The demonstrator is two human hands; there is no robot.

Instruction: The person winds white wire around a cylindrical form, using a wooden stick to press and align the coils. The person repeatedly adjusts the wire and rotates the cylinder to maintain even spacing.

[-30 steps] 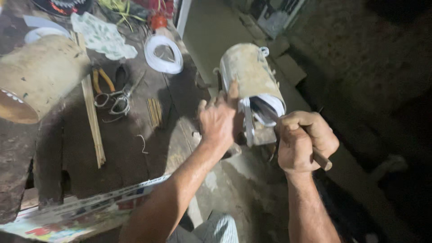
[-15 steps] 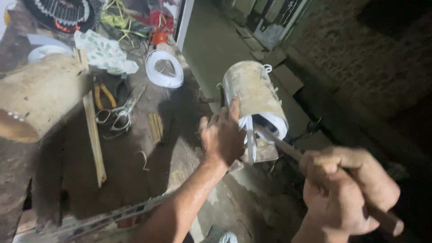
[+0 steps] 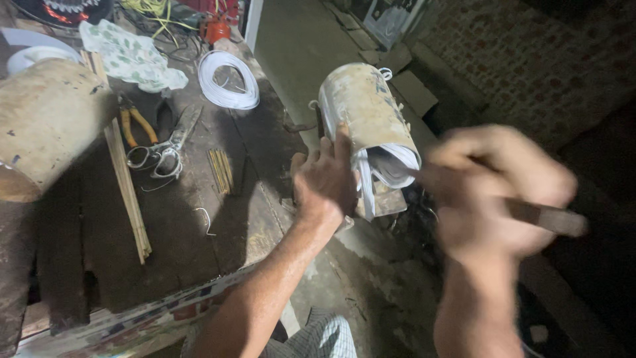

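On the far left of the bench (image 3: 199, 252) lies a big worn drum (image 3: 46, 126), then wooden slats (image 3: 126, 192), pliers (image 3: 136, 122) and scissors (image 3: 162, 152), a leaf-printed cloth (image 3: 132, 59) and a white coil (image 3: 228, 79). I see no labels or signs; only a patterned, many-coloured strip (image 3: 132, 325) runs along the bench's near edge.

My left hand (image 3: 324, 182) presses flat against the side of the cylinder (image 3: 368, 113), fingers spread, not wrapped around it. The cylinder sits clamped at the bench's right edge, its open end toward me, white paper (image 3: 391, 166) packed inside. I judge it heavy and stiff, a rusty metal shell, rough enough not to slip; the outer shell is the place to steady it, since the paper liners look thin and easy to tear.

My right hand (image 3: 497, 192), blurred, is closed around a dark tool (image 3: 546, 217), whose tip points at the cylinder's mouth.
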